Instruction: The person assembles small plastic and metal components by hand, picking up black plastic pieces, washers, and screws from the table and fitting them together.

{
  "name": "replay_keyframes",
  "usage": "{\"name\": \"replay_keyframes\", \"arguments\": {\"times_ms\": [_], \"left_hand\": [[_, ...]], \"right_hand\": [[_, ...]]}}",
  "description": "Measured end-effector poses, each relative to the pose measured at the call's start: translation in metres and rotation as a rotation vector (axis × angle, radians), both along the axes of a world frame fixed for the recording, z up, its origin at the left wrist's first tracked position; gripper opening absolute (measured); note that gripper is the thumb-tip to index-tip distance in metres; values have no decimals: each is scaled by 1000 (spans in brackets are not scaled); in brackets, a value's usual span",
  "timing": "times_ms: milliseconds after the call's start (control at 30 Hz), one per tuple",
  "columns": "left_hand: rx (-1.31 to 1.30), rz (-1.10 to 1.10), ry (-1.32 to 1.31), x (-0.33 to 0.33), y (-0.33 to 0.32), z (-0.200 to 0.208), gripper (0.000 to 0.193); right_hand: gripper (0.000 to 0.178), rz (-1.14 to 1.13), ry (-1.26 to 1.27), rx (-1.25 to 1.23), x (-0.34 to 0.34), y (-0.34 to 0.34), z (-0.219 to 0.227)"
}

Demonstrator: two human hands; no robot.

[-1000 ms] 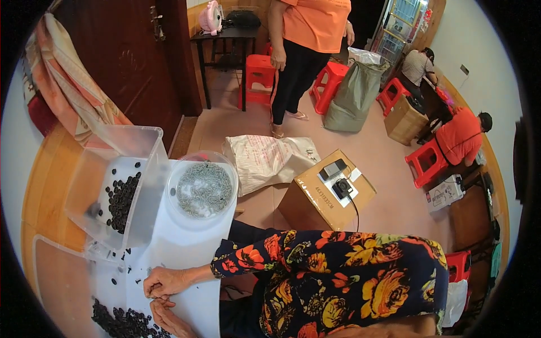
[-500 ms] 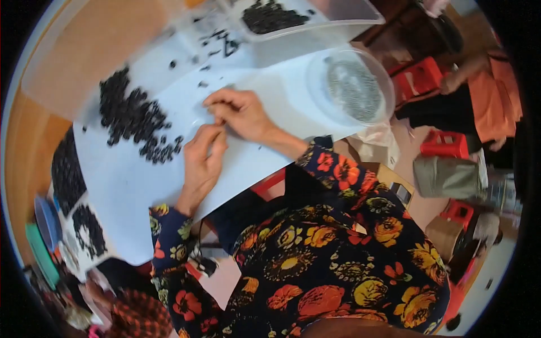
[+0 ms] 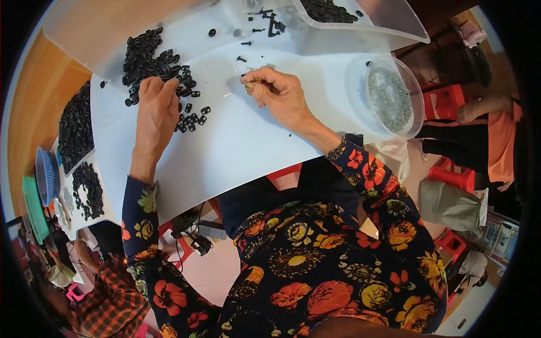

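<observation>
My left hand [image 3: 155, 115] is at the near edge of a pile of small black plastic parts [image 3: 147, 59] on the white tabletop. Its fingers are curled together, and their tips hide whatever they grip. To the right, my right hand [image 3: 284, 98] hovers over the table with thumb and forefinger pinched. What sits in that pinch is too small to make out. Several loose black parts [image 3: 191, 121] with holes lie beside my left hand. Just beyond my right fingertips are a few small clear or silvery bits [image 3: 265, 67] and a short black pin [image 3: 242, 58].
A clear round tub [image 3: 420, 107] of small silvery pieces stands at the right. A translucent bin [image 3: 372, 34] with black parts is at the far side, near more black pins [image 3: 275, 25]. Further black parts [image 3: 76, 127] and a blue basket [image 3: 47, 174] are at left.
My hands were close together over the middle of the table. Now they are apart: the left has moved left to the black pile, while the right stays pinched. The view has shifted too.
</observation>
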State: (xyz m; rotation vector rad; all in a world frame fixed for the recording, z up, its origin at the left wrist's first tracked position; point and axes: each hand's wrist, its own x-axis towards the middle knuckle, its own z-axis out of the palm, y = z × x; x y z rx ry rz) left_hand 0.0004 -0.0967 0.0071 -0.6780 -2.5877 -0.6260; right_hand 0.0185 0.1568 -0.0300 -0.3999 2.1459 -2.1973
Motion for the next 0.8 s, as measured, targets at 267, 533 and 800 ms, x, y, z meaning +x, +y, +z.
{"name": "replay_keyframes", "arguments": {"times_ms": [267, 533, 800], "left_hand": [[-64, -145, 1, -10, 21, -12, 22], [85, -108, -75, -20, 19, -7, 17], [60, -234, -103, -34, 55, -2, 15]], "right_hand": [[15, -9, 15, 12, 2, -2, 7], [16, -12, -14, -23, -2, 1, 2], [14, -95, -26, -165, -2, -2, 4]]}}
